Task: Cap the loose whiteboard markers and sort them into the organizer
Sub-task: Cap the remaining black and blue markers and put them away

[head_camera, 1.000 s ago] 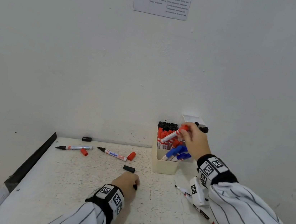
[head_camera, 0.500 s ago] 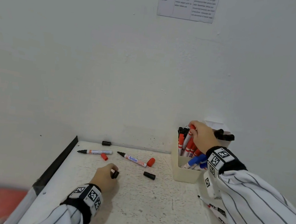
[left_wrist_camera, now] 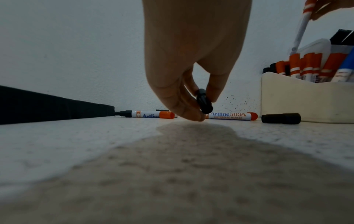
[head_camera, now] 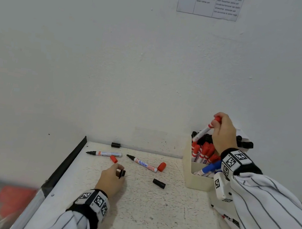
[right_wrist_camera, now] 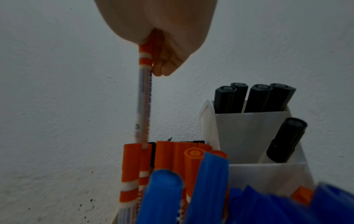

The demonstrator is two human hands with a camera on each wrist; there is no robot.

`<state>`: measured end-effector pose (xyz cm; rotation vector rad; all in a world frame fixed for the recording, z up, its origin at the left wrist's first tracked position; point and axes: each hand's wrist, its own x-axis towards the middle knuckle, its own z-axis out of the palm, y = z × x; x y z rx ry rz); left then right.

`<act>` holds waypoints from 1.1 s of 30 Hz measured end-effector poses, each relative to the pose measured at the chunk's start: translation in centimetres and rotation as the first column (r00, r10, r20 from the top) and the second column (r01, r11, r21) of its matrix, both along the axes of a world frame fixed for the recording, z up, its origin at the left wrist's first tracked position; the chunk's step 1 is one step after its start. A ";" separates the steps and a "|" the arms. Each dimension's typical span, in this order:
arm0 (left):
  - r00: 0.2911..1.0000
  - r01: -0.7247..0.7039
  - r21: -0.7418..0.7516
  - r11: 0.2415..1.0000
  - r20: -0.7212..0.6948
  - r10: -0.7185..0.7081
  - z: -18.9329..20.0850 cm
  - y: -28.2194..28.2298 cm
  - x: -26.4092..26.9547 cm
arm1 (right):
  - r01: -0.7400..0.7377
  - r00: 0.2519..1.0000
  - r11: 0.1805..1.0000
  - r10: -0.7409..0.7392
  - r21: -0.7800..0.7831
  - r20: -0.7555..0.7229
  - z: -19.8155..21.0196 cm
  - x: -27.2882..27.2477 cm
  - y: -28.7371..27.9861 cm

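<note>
My right hand point(head_camera: 222, 131) grips a capped red marker point(head_camera: 204, 130) by its cap end, nearly upright, its lower end among the red markers in the cream organizer point(head_camera: 198, 180). The right wrist view shows the same red marker point(right_wrist_camera: 144, 106) hanging from my fingers point(right_wrist_camera: 166, 66) over red and blue caps. My left hand point(head_camera: 113, 176) pinches a black cap point(head_camera: 122, 174), seen as the black cap point(left_wrist_camera: 204, 101) just above the table. Two uncapped markers lie near the wall: one marker point(head_camera: 105, 154) at left and an Artline marker point(head_camera: 143, 164). Loose red caps point(head_camera: 114, 159) point(head_camera: 161, 167) and black caps point(head_camera: 158, 183) point(head_camera: 115, 145) lie around them.
A white paper holder point(right_wrist_camera: 249, 125) with black-capped markers stands right of the organizer. The white table point(head_camera: 151, 220) has a black strip point(head_camera: 67, 163) along its left edge and a wall behind. More markers point(head_camera: 232, 221) lie under my right sleeve. A printed sheet point(head_camera: 209, 2) hangs on the wall.
My right hand lifted the red marker up from among the red markers in the organizer. My left hand picked up a black cap and moved left and towards the wall.
</note>
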<state>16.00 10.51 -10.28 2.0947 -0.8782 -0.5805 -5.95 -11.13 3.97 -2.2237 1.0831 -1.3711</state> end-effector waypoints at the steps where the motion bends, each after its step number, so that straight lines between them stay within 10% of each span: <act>1: 1.000 -0.006 -0.007 1.000 -0.006 0.006 -0.1 0.0 0.0 | -0.007 1.000 1.000 0.007 -0.011 0.006 0.1 0.0 0.0; 10: 0.999 -0.030 -0.003 1.000 -0.040 0.030 -0.5 0.0 -0.2 | -0.061 0.925 0.991 0.102 0.122 -0.367 -0.9 -0.1 0.7; 23: 0.999 -0.018 -0.033 0.999 -0.039 0.016 -0.5 0.0 -0.3 | 0.039 0.936 0.989 0.014 0.146 -0.350 -1.7 0.9 0.0; 28: 0.999 -0.017 -0.031 0.999 -0.040 0.015 -0.6 0.0 -0.2 | -0.047 0.990 0.993 0.061 0.107 -0.128 -0.5 0.1 -0.3; 33: 0.999 -0.024 -0.007 1.000 -0.024 0.024 -0.7 0.1 -0.2 | -0.081 0.934 0.988 0.122 0.134 -0.337 -1.1 -0.3 0.1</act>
